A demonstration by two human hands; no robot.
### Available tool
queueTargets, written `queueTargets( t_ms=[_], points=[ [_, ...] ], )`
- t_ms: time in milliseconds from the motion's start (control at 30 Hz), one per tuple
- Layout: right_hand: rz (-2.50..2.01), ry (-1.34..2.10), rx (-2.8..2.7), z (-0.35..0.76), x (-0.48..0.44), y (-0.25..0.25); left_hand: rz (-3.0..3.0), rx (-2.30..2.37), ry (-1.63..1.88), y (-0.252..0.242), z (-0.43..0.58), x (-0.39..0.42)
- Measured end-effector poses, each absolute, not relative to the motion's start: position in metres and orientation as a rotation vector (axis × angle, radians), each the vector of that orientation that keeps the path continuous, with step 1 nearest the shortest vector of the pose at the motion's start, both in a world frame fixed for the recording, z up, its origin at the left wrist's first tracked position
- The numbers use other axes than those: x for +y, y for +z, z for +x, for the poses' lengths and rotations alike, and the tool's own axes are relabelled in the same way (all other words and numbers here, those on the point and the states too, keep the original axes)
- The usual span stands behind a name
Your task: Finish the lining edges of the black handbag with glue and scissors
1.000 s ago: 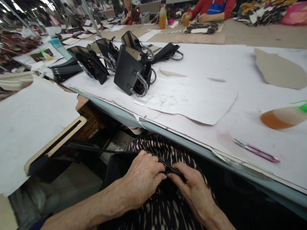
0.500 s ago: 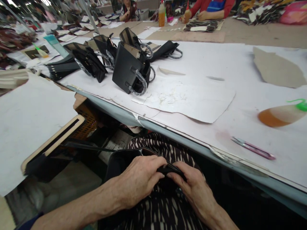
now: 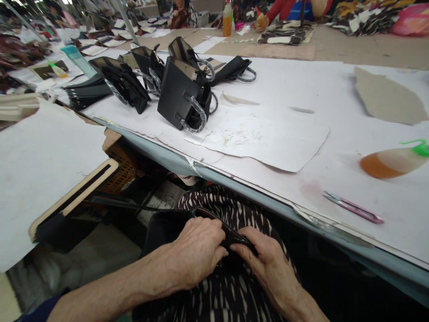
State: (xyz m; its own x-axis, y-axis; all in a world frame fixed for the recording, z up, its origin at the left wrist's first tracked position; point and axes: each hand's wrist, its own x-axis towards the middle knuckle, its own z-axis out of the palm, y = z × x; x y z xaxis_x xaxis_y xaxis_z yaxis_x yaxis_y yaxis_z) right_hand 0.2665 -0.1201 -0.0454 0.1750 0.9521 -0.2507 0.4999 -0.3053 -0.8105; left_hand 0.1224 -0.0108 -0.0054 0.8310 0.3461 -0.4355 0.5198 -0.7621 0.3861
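A dark leather-like bag piece point(image 3: 165, 229) lies across the patterned cloth on my lap, its upper edge running between my hands. My left hand point(image 3: 200, 251) is curled over this edge, fingers dipping behind it and partly hidden. With thumb and fingers, my right hand point(image 3: 268, 257) pinches the same edge a little further right. A narrow dark strap point(image 3: 124, 203) stretches left from the piece. Much of its lower part is covered by my arms and lost in shadow.
Black handbags point(image 3: 177, 91) with wrapped handles stand on the white-covered table point(image 3: 275, 89). Pink-handled thread snips point(image 3: 355, 207) and a bottle of amber liquid point(image 3: 390, 162) lie to the right. A frame-edged piece point(image 3: 75, 194) rests at left. A co-worker's red sleeve point(image 3: 283, 9) shows across the table.
My left hand has shifted slightly left, away from my right hand, widening the gap between them along the bag's edge. The co-worker across the table has moved.
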Motion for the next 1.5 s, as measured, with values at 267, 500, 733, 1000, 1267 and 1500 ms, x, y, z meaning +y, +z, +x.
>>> queueTargets(
  t_ms=[267,500,733,1000,1267,1500],
  points=[
    [-1.915,1.080,-1.321,0.274,-0.118,-0.045,2.629,0.757,-0.169,-0.001,0.121,-0.001],
    [-1.945,1.069,-1.352,0.274,-0.119,-0.052,2.636,0.842,-0.129,-0.002,0.112,0.021],
    [-2.072,0.899,-1.332,0.270,-0.118,-0.048,2.575,0.790,0.033,-0.016,0.101,0.030],
    [-2.138,0.899,-1.379,0.276,-0.118,-0.054,2.384,0.746,-0.026,-0.011,0.091,0.045],
    [-2.141,0.813,-1.494,0.277,-0.118,-0.052,2.340,0.929,-0.133,-0.015,0.094,0.050],
    [-2.139,0.736,-1.486,0.301,-0.125,-0.047,2.339,0.950,-0.148,-0.009,0.098,0.049]
  ],
)
